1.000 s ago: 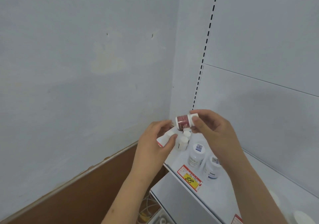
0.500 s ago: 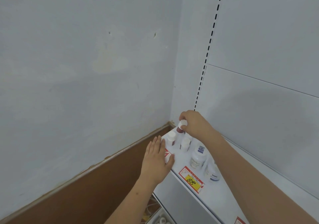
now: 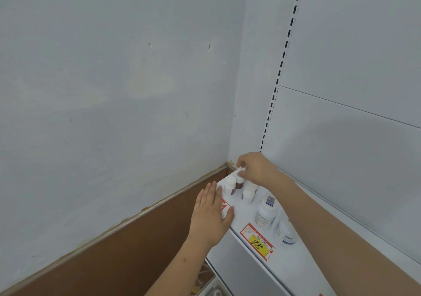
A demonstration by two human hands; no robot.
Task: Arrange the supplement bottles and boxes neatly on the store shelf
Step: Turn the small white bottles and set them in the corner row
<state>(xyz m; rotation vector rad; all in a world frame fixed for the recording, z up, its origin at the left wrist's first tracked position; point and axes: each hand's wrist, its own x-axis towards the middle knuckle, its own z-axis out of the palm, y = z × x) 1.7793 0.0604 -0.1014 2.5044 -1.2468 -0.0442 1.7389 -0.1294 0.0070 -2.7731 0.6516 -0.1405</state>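
Observation:
My right hand [image 3: 255,168] grips the white cap of a small dark red bottle [image 3: 239,184], which stands upright at the far left corner of the white shelf [image 3: 241,213]. Two other small white-capped bottles [image 3: 229,186] [image 3: 248,192] stand right beside it. My left hand [image 3: 210,213] lies flat against the shelf's left end, fingers spread, thumb on the top surface, holding nothing. Two larger white bottles [image 3: 266,212] [image 3: 286,233] stand nearer to me along the shelf's front.
A red and yellow price tag [image 3: 257,241] reading 88 hangs on the shelf's front edge. A grey wall with a brown lower panel [image 3: 114,257] closes the left side. A slotted upright [image 3: 280,68] and the back panel rise behind the shelf.
My right hand brought the red bottle from mid-air down onto the shelf's far corner, upright. My left hand let go of it and went flat against the shelf's end.

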